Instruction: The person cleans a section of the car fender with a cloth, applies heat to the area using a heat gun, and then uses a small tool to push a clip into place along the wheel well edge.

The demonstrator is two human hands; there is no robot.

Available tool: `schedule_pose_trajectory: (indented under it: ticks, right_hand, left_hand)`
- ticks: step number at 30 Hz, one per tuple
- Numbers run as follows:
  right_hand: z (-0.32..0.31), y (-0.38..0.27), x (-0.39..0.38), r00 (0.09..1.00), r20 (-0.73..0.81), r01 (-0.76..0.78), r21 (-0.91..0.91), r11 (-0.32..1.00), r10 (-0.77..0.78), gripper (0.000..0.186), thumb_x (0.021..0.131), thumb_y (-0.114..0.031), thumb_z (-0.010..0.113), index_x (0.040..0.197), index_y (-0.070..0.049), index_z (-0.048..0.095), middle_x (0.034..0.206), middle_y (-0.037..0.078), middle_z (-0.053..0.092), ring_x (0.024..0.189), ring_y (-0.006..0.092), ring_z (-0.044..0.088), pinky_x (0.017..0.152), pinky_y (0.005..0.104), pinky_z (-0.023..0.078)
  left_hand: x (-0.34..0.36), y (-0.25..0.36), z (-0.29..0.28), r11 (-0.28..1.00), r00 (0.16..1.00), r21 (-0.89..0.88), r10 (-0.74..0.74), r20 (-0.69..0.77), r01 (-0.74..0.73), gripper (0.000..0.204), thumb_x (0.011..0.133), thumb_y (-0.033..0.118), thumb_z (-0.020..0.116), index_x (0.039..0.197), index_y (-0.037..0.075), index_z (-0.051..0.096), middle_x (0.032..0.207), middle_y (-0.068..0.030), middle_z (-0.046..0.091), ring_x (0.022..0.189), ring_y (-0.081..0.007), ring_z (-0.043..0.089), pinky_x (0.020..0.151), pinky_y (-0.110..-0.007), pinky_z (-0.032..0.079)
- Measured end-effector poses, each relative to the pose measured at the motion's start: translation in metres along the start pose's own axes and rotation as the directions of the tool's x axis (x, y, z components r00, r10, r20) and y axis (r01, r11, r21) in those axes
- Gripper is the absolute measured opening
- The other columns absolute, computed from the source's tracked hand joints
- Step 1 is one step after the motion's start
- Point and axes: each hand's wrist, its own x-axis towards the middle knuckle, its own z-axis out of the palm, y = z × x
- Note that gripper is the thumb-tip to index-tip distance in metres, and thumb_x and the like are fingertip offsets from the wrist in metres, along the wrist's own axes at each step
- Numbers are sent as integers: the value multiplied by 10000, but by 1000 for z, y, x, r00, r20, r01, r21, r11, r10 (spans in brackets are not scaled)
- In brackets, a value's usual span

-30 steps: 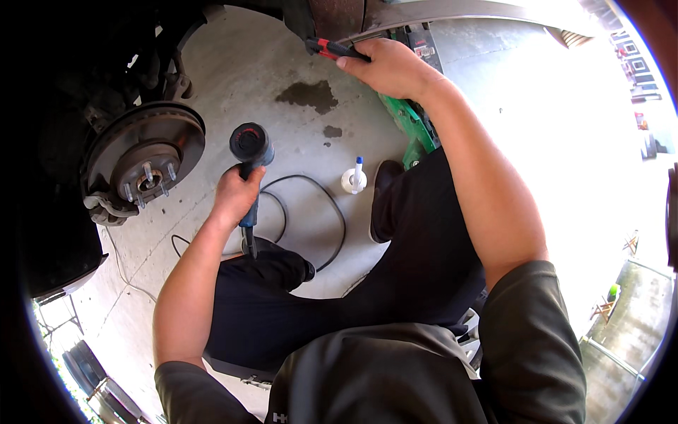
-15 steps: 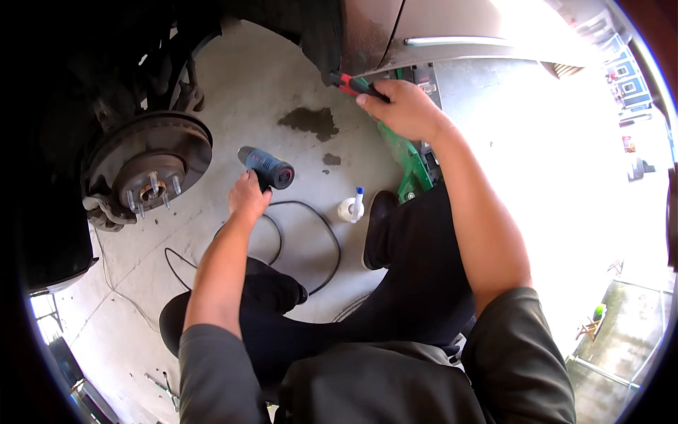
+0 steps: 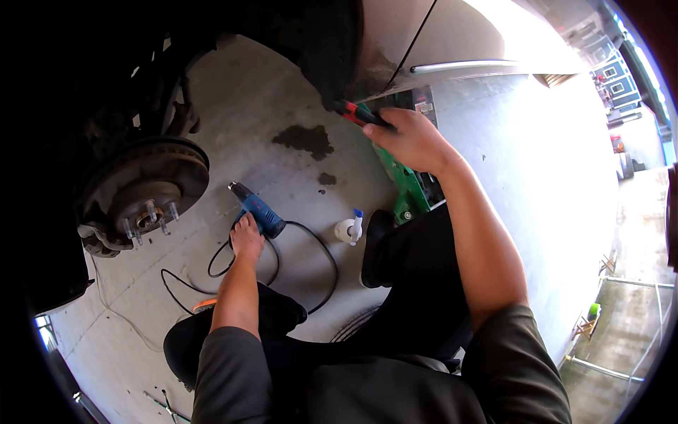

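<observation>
My left hand point(image 3: 247, 237) is closed round the handle of a blue and black heat gun point(image 3: 261, 213), low over the floor, its metal nozzle angled up and left. Whether the gun touches the floor I cannot tell. A black cord loops behind it. My right hand point(image 3: 409, 138) grips a hand tool with a red and black handle point(image 3: 360, 114). The tool's far end meets the dark lower edge of the wheel arch point(image 3: 332, 78), and its tip is lost there.
A rusty brake disc point(image 3: 141, 187) with bare studs hangs at the left. Beside my right foot stands a white bottle point(image 3: 346, 231) with a blue-tipped spout. A green floor jack point(image 3: 406, 185) lies under the car's pale side panel point(image 3: 459, 35). Dark stains point(image 3: 305, 140) mark the floor.
The heat gun has swung from pointing away to a lower, more side-on tilt, its nozzle now showing. My right hand stays at the wheel arch edge with its tool. The whole view has shifted slightly.
</observation>
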Motion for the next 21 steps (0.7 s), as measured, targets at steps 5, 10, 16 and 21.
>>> schedule_pose_trajectory:
  ticks: [5, 10, 16, 21]
  right_hand:
    - [-6, -4, -3, 999, 8, -33, -27, 999, 33, 471, 997, -460, 653, 987, 11, 682, 756, 137, 626, 735, 249, 605, 722, 408, 495]
    - [-2, -8, -1, 999, 10, -35, -8, 999, 35, 496, 995, -465, 659, 975, 30, 671, 808, 211, 652, 773, 360, 635, 735, 446, 499]
    - [-5, -9, -3, 1000, -8, -28, -41, 999, 28, 483, 993, -455, 666, 979, 28, 670, 787, 202, 641, 735, 339, 620, 712, 437, 495]
    - [-3, -15, -5, 999, 0, -32, -57, 998, 32, 481, 996, -457, 667, 972, 23, 668, 748, 168, 623, 682, 281, 588, 673, 422, 483]
  left_hand:
    - [-1, 29, -17, 989, 990, -57, -138, 8, 139, 733, 824, 250, 743, 1470, 48, 460, 1381, -125, 519, 1309, -335, 514, 1072, -492, 443]
    - [-11, 89, -25, 832, 885, -302, 428, -183, -465, 747, 797, 245, 716, 1474, 66, 456, 1396, -138, 505, 1342, -358, 476, 1108, -483, 418]
    - [-33, 189, -25, 717, 813, -422, 574, -92, -554, 888, 776, 235, 743, 1574, 107, 375, 1491, -133, 488, 1438, -333, 430, 1165, -473, 393]
    - [-29, 219, -11, 728, 899, -589, 437, 6, -350, 930, 776, 204, 749, 1602, 166, 325, 1443, -122, 549, 1376, -331, 523, 1144, -495, 413]
